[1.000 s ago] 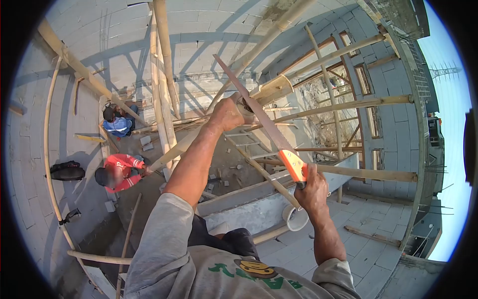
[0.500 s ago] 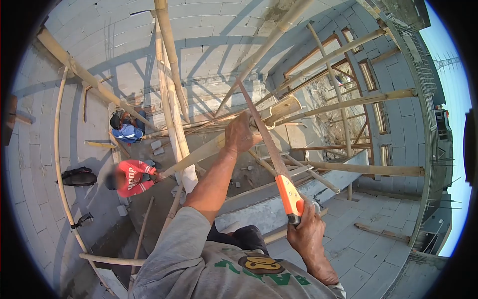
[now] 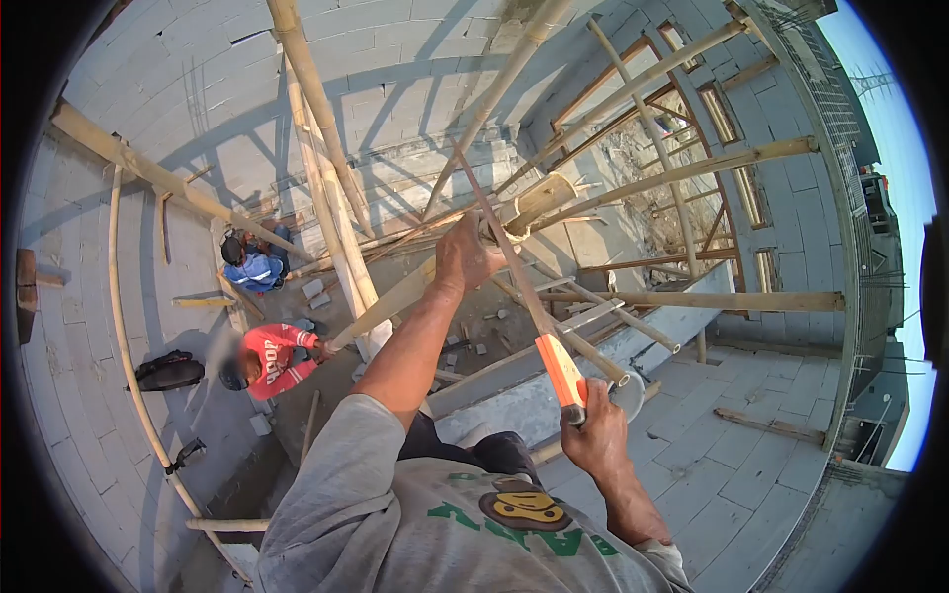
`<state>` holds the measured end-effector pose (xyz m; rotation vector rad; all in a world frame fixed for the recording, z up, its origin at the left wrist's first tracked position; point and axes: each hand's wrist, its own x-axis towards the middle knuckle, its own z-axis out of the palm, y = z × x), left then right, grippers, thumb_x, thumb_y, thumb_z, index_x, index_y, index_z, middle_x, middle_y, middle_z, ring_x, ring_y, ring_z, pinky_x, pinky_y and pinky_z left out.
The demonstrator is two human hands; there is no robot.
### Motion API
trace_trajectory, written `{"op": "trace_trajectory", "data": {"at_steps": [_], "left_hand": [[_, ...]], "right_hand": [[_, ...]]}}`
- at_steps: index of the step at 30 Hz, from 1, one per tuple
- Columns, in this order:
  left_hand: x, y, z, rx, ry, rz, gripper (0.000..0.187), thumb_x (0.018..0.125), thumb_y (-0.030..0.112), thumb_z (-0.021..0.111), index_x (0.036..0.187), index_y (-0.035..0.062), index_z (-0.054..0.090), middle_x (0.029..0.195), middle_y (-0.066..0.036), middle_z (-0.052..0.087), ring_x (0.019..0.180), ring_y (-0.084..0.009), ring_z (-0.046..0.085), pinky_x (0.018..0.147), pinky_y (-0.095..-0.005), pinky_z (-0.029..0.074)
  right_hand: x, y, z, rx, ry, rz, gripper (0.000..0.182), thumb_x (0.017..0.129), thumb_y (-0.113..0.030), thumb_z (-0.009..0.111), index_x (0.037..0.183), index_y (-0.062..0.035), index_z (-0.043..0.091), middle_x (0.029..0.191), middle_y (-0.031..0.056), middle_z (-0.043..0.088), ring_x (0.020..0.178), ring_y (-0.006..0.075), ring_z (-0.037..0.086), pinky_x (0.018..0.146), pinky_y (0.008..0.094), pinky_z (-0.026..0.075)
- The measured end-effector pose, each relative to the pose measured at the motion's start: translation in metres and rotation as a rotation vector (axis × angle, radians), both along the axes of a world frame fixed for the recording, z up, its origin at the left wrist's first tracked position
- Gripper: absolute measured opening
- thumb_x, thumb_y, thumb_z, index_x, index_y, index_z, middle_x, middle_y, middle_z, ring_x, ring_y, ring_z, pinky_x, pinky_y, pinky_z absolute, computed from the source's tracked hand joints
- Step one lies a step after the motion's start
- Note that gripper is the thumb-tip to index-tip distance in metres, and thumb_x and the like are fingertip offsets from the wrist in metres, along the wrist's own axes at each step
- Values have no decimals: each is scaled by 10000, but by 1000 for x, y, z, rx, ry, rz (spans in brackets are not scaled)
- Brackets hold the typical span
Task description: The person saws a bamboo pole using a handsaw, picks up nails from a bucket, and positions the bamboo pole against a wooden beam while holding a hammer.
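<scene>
My right hand point(image 3: 598, 432) is wrapped around the orange handle of a hand saw point(image 3: 561, 371). The saw's long blade runs up and to the left, crossing a thick bamboo pole point(image 3: 400, 296) near its upper end. Just left of the blade, my left hand point(image 3: 463, 255) grips that pole. Beyond the blade the pole's end point(image 3: 544, 201) looks cut open and hollow. Lower down, a person in a red top point(image 3: 280, 358) has hands on the other end of the pole. Whether the teeth are inside a cut is hard to make out.
Several bamboo poles point(image 3: 682, 299) span the space around me, high above the floor. A person in blue point(image 3: 255, 265) crouches below beside grey block walls point(image 3: 395, 99). A black bag point(image 3: 168, 371) lies at left. A concrete beam point(image 3: 554, 395) passes below me.
The view has shifted and turned slightly. My right hand and the saw handle sit a little further left in view; the blade still crosses the pole and my left hand keeps its grip.
</scene>
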<state>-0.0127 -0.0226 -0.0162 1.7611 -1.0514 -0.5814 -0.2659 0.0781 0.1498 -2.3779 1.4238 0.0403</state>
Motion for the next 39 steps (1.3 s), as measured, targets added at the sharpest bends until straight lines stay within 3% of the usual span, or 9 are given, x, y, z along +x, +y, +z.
{"op": "trace_trajectory", "data": {"at_steps": [3,6,9,12,16,20,29,33,39], "left_hand": [[-4,-5,-8,-24,-83,78,667,636,416,837,1093,20,557,939,-169,675,875,-318,671,789,-398,530],[1,-4,3,106,-38,16,714,626,437,829,1091,-18,536,996,-231,643,918,-383,639,812,-444,506],[3,-3,-4,54,-118,16,652,655,418,819,1083,-1,562,898,-174,672,844,-325,668,756,-427,524],[14,-16,-65,-43,-100,-123,660,690,446,778,1088,-25,543,1001,-200,642,940,-340,631,817,-425,500],[31,-20,-24,151,-480,-482,288,871,280,561,1060,76,636,1109,-137,619,1061,-284,575,931,-372,446],[31,-19,-29,116,-585,-449,283,891,302,547,1055,93,644,1128,-116,632,1080,-252,579,942,-347,449],[9,-7,-14,138,-191,-96,492,736,394,731,1084,65,617,1051,-142,661,998,-310,631,845,-402,504],[-21,-6,-17,-278,-73,225,435,677,289,790,978,43,595,943,-176,643,922,-367,633,786,-454,503],[-9,-9,-43,-128,-400,211,394,679,317,797,950,87,628,895,-102,686,817,-291,670,692,-372,531]], "right_hand": [[-11,43,81,58,-177,43,371,711,-8,637,1052,9,493,821,208,613,700,425,642,645,451,526],[-47,35,51,-134,-141,-30,493,649,-16,637,1102,11,446,832,206,574,697,417,596,619,481,490],[-28,-21,9,-284,-115,106,542,631,-4,650,1134,3,448,840,177,578,745,418,587,672,476,491],[27,-71,-18,-332,-129,342,492,603,-84,704,1031,-37,465,697,132,587,627,346,590,661,413,479],[94,-105,-32,-280,92,269,373,648,-89,654,966,-25,469,637,155,626,594,338,627,661,381,492],[95,-97,-28,-227,135,224,327,665,-74,627,954,-15,485,640,178,640,595,349,647,665,402,511],[95,-108,-34,-259,85,232,312,682,-59,613,962,2,489,638,197,639,602,367,650,666,434,517],[100,-108,-28,-190,108,216,254,733,-81,597,939,17,483,654,221,646,633,375,671,626,446,539],[100,-107,-30,-207,132,205,257,750,-92,588,960,22,491,676,226,656,661,365,690,618,429,561]]}}
